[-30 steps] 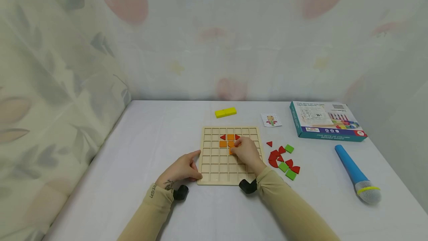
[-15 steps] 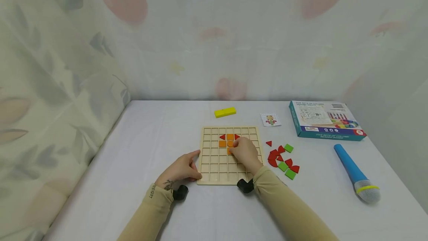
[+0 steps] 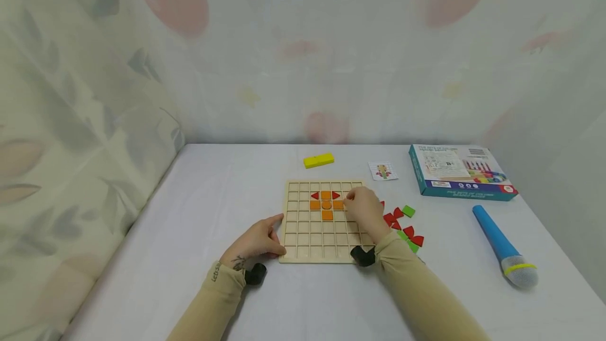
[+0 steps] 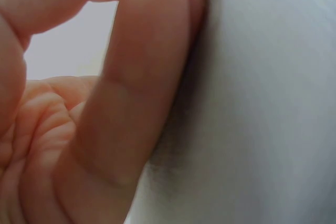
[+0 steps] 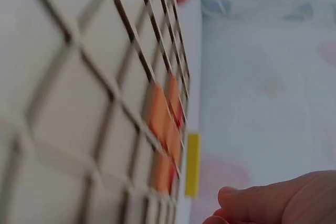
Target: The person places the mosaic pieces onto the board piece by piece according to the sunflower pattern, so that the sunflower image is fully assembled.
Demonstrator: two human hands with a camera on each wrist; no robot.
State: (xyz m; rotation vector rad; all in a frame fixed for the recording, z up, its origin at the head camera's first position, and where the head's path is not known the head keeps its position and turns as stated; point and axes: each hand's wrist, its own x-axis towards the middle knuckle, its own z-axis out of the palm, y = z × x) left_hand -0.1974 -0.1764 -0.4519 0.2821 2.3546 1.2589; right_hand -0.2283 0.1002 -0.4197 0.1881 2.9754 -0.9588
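Note:
A wooden grid board (image 3: 303, 239) lies flat in the middle of the table. In its upper cells sit several orange squares (image 3: 327, 216) around an orange circle (image 3: 326, 204), with a red triangle (image 3: 315, 196) and a second red triangle (image 3: 335, 195) at the top. My left hand (image 3: 254, 238) touches the board's left edge with thumb and index finger spread; the left wrist view shows its fingers (image 4: 142, 66) close up. My right hand (image 3: 366, 212) is just right of the rightmost orange square (image 3: 337, 204). Its fingers are loosely bent, and nothing shows in them in the right wrist view.
Red pieces (image 3: 410, 232) and green squares (image 3: 408, 211) lie right of the board, partly behind my right arm. Behind stand a yellow block (image 3: 319, 160) and a pattern card (image 3: 383, 171). A game box (image 3: 461, 172) and a toy microphone (image 3: 504, 246) lie further right.
My right hand has drawn back to the right from the orange pieces, uncovering an orange square in the right cell and the lower one. The left hand stays at the board's edge.

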